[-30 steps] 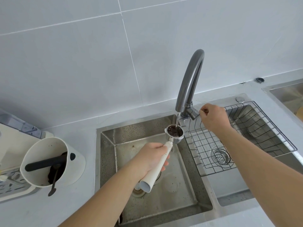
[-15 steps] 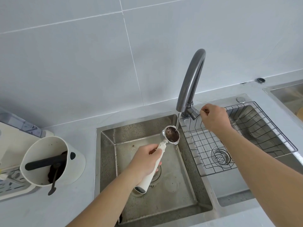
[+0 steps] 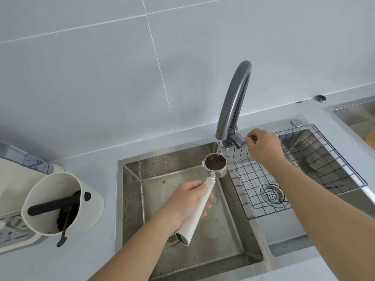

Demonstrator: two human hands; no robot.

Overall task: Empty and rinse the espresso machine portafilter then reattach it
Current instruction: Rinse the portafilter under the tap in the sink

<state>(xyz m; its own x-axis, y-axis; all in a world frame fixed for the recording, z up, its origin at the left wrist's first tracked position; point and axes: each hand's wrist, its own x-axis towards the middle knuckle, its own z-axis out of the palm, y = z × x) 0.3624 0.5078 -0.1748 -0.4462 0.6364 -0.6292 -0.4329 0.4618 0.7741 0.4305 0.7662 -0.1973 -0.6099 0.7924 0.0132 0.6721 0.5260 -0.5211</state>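
Observation:
My left hand (image 3: pixel 182 201) grips the white handle of the portafilter (image 3: pixel 215 166) over the left sink basin (image 3: pixel 182 258). Its metal basket faces up, brown with wet coffee residue. A thin stream of water (image 3: pixel 218 148) from the grey faucet (image 3: pixel 233 102) runs into the basket's far edge. My right hand (image 3: pixel 263 148) is at the faucet's base, fingers pinched together at the tip of the lever (image 3: pixel 239 141).
A wire rack (image 3: pixel 304 159) sits in the right basin above a drain strainer (image 3: pixel 272 193). A white knock box (image 3: pixel 60 201) with a black bar, coffee grounds and a dark spoon stands on the counter at left. Beside it is the cream espresso machine (image 3: pixel 12 179).
Half a second ago the basket was tilted toward the left; now it is level again under the stream. My right hand has shifted slightly right along the lever.

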